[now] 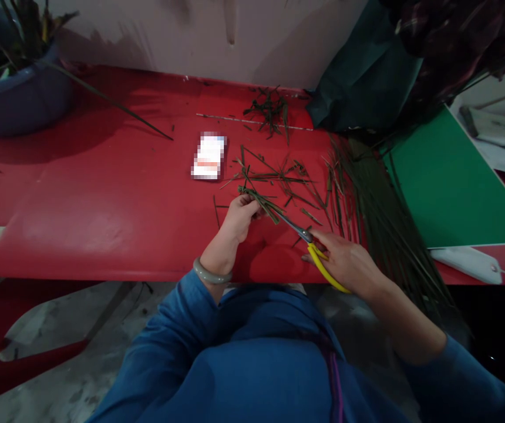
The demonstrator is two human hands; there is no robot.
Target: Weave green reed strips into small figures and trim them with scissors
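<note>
Pinched in my left hand (pixel 240 218) is a small bundle of green leaf strips (pixel 266 204), knotted or woven at its far end, with loose ends pointing right. My right hand (pixel 344 258) is closed around the yellow handles of a pair of scissors (pixel 318 252). The blades point up and left, their tips close to the strip ends; whether they touch cannot be told. Cut leaf pieces (pixel 292 179) lie scattered just beyond both hands. To the right of them rests a thick sheaf of long green leaves (pixel 380 217), hanging over the table's front edge.
A phone (pixel 209 156) lies on the red tabletop (pixel 103 205). Behind is a pile of dark woven scraps (pixel 270 108). A blue basin (pixel 19 97) with plants stands far left. At right are a green board (pixel 459 188), a white power strip (pixel 470 264) and a dark green wrap (pixel 367 76).
</note>
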